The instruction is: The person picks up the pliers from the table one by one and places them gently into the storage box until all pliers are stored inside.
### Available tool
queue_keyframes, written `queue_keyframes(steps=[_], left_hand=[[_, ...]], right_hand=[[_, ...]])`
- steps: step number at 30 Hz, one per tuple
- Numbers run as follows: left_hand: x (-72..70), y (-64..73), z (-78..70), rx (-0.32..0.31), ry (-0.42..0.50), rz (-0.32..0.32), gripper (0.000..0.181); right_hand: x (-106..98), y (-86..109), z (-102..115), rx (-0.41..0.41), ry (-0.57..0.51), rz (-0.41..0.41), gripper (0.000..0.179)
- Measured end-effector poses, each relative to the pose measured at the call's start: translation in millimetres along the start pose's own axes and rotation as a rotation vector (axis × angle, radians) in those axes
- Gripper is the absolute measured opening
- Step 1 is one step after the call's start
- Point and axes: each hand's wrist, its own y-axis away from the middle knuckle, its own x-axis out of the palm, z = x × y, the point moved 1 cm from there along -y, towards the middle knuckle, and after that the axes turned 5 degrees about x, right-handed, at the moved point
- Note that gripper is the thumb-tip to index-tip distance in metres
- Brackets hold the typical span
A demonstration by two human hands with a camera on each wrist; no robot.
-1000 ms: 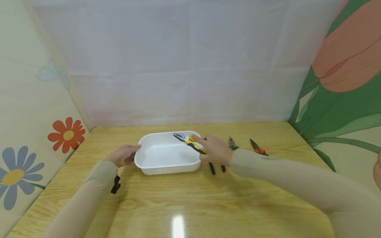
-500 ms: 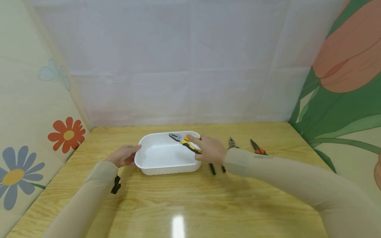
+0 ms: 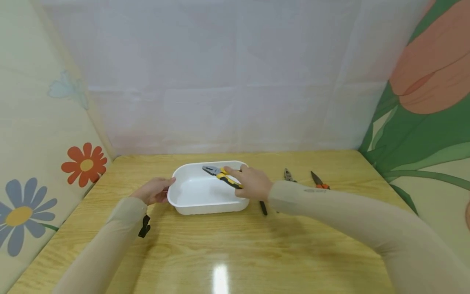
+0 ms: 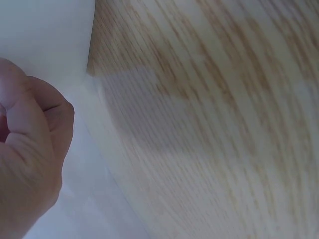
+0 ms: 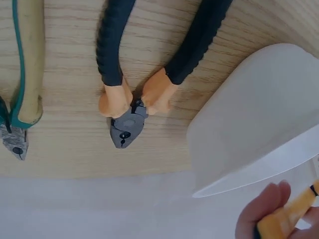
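A white rectangular tub point(image 3: 210, 209) stands on the table. My left hand point(image 3: 154, 191) grips its left end, thumb on the rim; in the left wrist view that hand point(image 4: 30, 134) has curled fingers against the white wall. My right hand point(image 3: 254, 182) holds combination pliers point(image 3: 225, 177) by their yellow-and-black handles above the tub's right half. Their metal nose points left and their jaws look closed. In the right wrist view, the yellow handle point(image 5: 289, 211) shows between the right hand's fingers point(image 5: 269, 199), beyond the tub's wall point(image 5: 249, 109).
Right of the tub lie pliers with black-and-orange handles point(image 5: 174, 59), partly hidden under the right arm in the head view. Beside them are pliers with green-and-tan handles point(image 5: 31, 74). Farther right is a dark-bladed cutter with orange parts point(image 3: 318, 181). A white cloth point(image 3: 235, 102) hangs behind the table.
My right hand has carried the pliers leftward, farther over the tub. The right sleeve now covers more of the tools on the table. My left hand keeps its hold on the tub.
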Motion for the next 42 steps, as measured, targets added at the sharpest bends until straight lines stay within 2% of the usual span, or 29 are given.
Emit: queue_keyframes(steps=[12, 17, 25, 31, 37, 42], left_hand=[[0.9, -1.9, -0.4, -0.035, -0.021, -0.034, 0.051], [2.6, -0.9, 0.7, -0.010, 0.014, -0.024, 0.050], [2.8, -0.7, 2.3, 0.018, 0.023, -0.013, 0.050], [4.0, -2.0, 0.8, -0.001, 0.016, -0.013, 0.050], [3.4, -1.2, 0.2, -0.006, -0.001, -0.019, 0.051], [1.0, -1.1, 0.7, -0.017, 0.006, -0.026, 0.052]], right_hand=[[3, -14.3, 9, -0.051, 0.045, 0.004, 0.071], [9, -22.0, 12, -0.056, 0.074, 0.019, 0.072], [16, -32.2, 16, -0.033, 0.078, 0.080, 0.074], [16, -36.5, 23, -0.011, 0.075, 0.144, 0.072], [16, -40.6, 33, -0.024, 0.098, 0.183, 0.069], [23, -48.6, 38, -0.015, 0.122, 0.223, 0.069]])
